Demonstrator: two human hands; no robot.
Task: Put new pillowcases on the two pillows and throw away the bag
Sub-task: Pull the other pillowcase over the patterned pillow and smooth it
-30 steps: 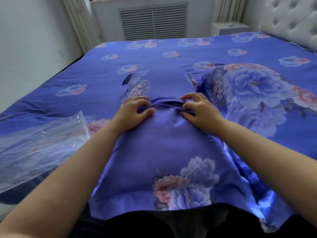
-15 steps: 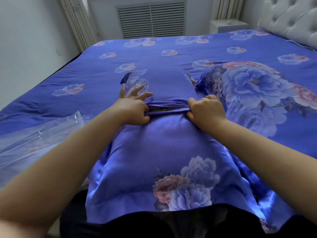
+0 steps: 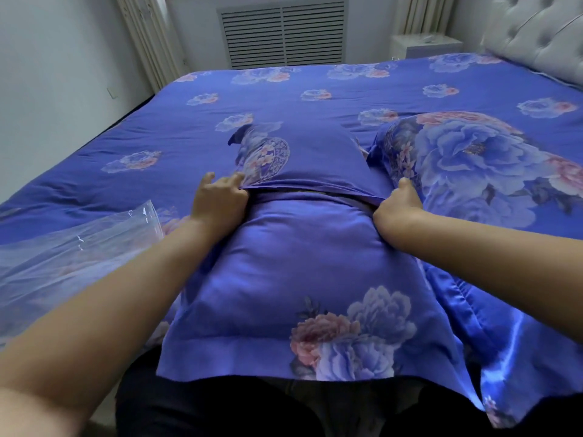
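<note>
A pillow in a blue floral pillowcase (image 3: 303,272) lies lengthwise in front of me on the bed. Across its middle runs the case's overlapping flap (image 3: 315,175). My left hand (image 3: 217,200) grips the left end of that flap's edge, with fingers curled into the fabric. My right hand (image 3: 397,208) grips the right end of the same edge in a fist. A dark gap shows under the stretched flap between my hands. A second pillow (image 3: 473,159) with a large blue peony print lies to the right. The clear plastic bag (image 3: 72,247) lies flat at the left.
The bed (image 3: 189,146) carries a blue flowered cover. A grey tufted headboard (image 3: 536,36) stands at the far right. A white nightstand (image 3: 426,45) and a louvred radiator cover (image 3: 284,29) are beyond the bed. A white wall runs along the left.
Both hands slid apart from the middle of the flap to its two ends, and the flap edge is now stretched wide between them.
</note>
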